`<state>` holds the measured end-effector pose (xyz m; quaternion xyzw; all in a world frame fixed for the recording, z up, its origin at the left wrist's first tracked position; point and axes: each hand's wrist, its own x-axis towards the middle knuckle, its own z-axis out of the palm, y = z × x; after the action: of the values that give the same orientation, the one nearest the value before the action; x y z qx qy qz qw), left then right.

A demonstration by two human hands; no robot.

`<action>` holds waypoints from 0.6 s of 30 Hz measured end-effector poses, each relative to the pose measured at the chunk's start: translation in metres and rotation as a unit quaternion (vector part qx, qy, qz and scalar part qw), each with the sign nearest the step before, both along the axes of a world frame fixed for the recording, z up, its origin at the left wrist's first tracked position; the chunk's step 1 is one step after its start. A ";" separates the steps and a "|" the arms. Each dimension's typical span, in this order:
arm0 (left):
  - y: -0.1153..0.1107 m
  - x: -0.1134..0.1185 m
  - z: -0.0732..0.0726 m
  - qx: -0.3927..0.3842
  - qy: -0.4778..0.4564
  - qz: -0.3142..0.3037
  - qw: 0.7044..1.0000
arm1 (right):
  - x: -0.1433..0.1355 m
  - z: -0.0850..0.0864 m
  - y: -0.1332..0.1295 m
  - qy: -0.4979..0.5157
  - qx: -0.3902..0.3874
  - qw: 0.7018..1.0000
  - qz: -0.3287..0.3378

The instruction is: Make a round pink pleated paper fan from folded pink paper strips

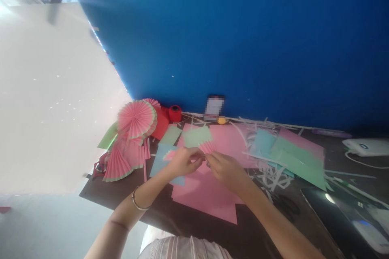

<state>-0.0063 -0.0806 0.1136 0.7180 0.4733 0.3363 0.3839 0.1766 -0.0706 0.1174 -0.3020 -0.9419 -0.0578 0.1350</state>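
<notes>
Over the pink sheets (206, 194) at the middle of the table, my two hands meet at a small pleated pink paper fan (207, 146). My left hand (186, 161) pinches at the fan's lower end, fingers curled. From the other side my right hand (223, 168) is closed on the same end, its fingers pointing left. The fan spreads upward from the fingertips, in front of a light green sheet (197, 135). Its gathered end is mostly hidden by the fingers. A small pink and yellow pleated piece (169, 155) lies on a blue sheet left of my left hand.
Large pink and green pleated fans (135, 119) stand at the left, beside a red roll (175, 113). White paper strips (273, 176) and green sheets (299, 162) lie at the right, near a dark glossy panel (325, 214) and a white device (364, 146). A blue wall rises behind.
</notes>
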 end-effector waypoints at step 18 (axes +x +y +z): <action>0.019 -0.005 -0.032 -0.355 -0.386 0.130 0.842 | 0.026 -0.001 -0.006 0.507 -0.157 0.808 -0.257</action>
<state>-0.0114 -0.0618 0.0814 0.2767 0.4630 0.4420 0.7167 0.2027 -0.0763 0.1163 -0.5368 -0.6239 0.2193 0.5240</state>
